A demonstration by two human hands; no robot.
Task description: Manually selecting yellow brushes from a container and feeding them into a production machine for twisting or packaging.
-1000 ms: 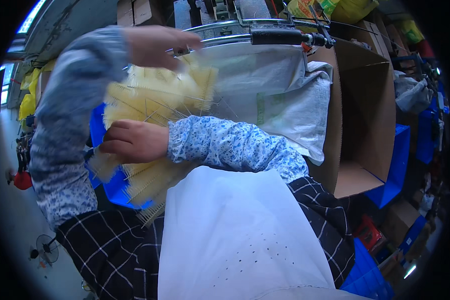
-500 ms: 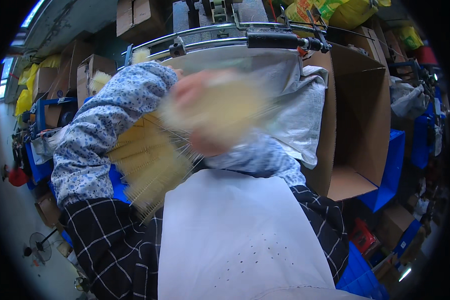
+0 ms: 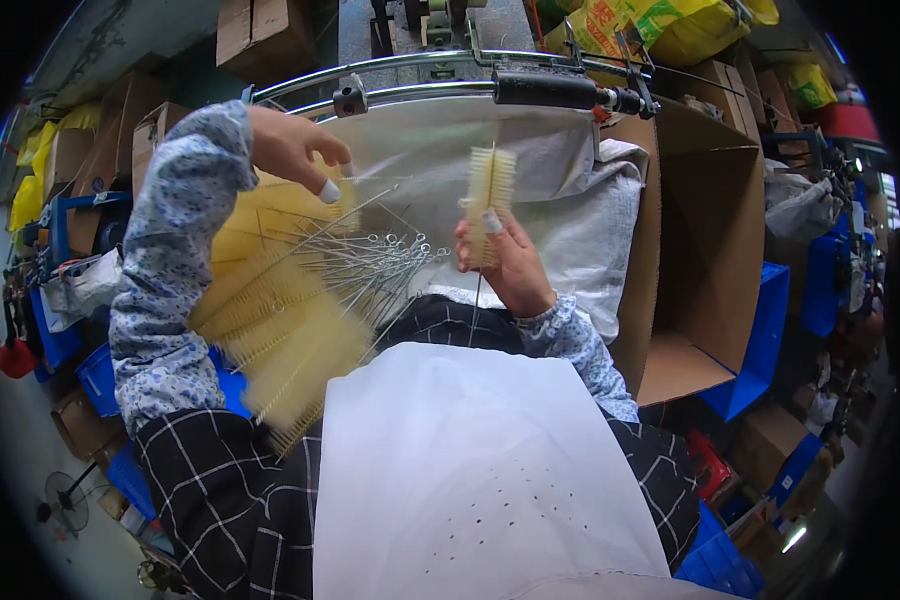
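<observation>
My right hand (image 3: 503,258) is wrapped round a bristle brush (image 3: 492,180) with cream bristles, held upright over the white sheet. A thin wire stem sticks out below that hand. My left hand (image 3: 295,148) hovers over the pile of brushes (image 3: 280,315), fingers curved and apart, with nothing visible between them. White coverings show on fingertips of both hands. The piled brushes have cream-yellow bristles, and their looped wire stems (image 3: 385,262) fan out toward the middle. Some brushes at the far side of the pile are partly hidden by my left arm.
An open cardboard box (image 3: 710,250) stands to the right, beside a blue crate (image 3: 760,345). White woven sheeting (image 3: 590,230) covers the work surface. Metal rods and a black roller (image 3: 545,88) cross the far edge. A white apron (image 3: 470,450) covers my lap.
A blurred cream bunch near both hands is no longer there. My left hand has moved left over the pile; my right hand has moved right and holds one brush upright.
</observation>
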